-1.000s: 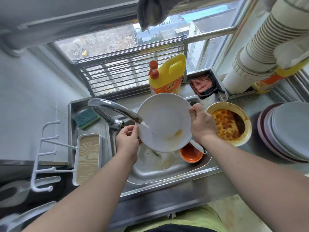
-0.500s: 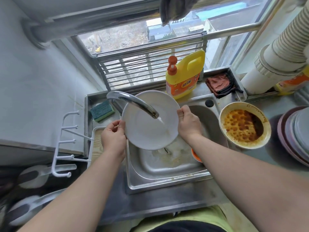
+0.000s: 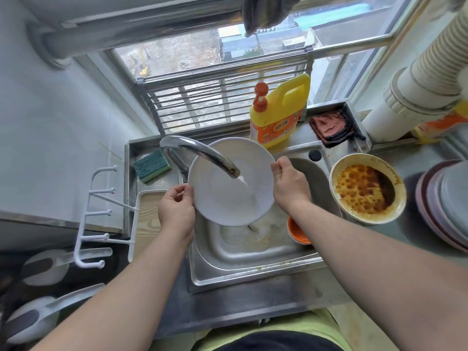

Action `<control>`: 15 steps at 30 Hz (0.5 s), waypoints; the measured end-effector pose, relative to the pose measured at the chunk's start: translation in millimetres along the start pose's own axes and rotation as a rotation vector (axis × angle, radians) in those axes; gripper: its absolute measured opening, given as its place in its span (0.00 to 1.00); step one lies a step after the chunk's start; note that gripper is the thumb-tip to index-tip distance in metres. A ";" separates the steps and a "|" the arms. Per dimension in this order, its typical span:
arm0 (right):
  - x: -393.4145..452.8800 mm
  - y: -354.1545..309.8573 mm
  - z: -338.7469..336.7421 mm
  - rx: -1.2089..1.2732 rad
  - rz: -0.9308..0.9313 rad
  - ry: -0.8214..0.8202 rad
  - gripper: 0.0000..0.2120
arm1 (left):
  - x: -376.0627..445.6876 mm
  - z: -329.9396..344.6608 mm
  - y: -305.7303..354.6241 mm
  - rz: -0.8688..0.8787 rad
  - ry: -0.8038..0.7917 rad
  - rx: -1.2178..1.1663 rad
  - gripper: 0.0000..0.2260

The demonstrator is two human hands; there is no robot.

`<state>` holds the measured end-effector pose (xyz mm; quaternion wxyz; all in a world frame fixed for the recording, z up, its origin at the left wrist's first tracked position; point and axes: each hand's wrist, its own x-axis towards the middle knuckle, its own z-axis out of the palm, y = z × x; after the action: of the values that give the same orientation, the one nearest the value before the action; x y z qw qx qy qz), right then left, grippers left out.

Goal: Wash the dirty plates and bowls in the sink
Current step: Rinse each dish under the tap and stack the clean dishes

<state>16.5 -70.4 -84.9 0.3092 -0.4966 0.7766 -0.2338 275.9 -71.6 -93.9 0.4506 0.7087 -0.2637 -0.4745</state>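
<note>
White and glazed, the plate [image 3: 228,188] hung over the sink [image 3: 253,272] beneath the tap [image 3: 202,153]. The left hand [image 3: 177,209] pinched its rim at nine o'clock, the right hand [image 3: 290,186] at three. Wet, stiff and breakable, it probably wanted exactly that opposed rim hold.

yellow detergent bottle [image 3: 278,115] on the ledge, green sponge [image 3: 151,165] left, brown cloth [image 3: 329,127] right, white hook rack [image 3: 96,214]
</note>
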 end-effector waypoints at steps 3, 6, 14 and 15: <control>2.9 6.5 -14.3 -0.057 -0.026 0.024 0.17 | -3.4 13.3 -6.0 -0.012 -0.020 0.014 0.08; 5.8 11.7 -27.2 -0.101 -0.065 0.056 0.15 | -5.5 27.2 -7.4 -0.033 -0.034 -0.018 0.06; 10.8 20.2 -51.3 -0.151 -0.087 0.124 0.16 | -11.8 56.4 -1.2 -0.072 -0.082 -0.087 0.02; 11.2 22.2 -49.7 -0.149 -0.066 0.118 0.15 | -12.1 56.5 -0.4 -0.069 -0.082 -0.081 0.03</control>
<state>-36.4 -69.1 -67.7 0.2173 -0.5290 0.7919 -0.2140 219.4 -83.7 -97.0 0.4511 0.6784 -0.2380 -0.5288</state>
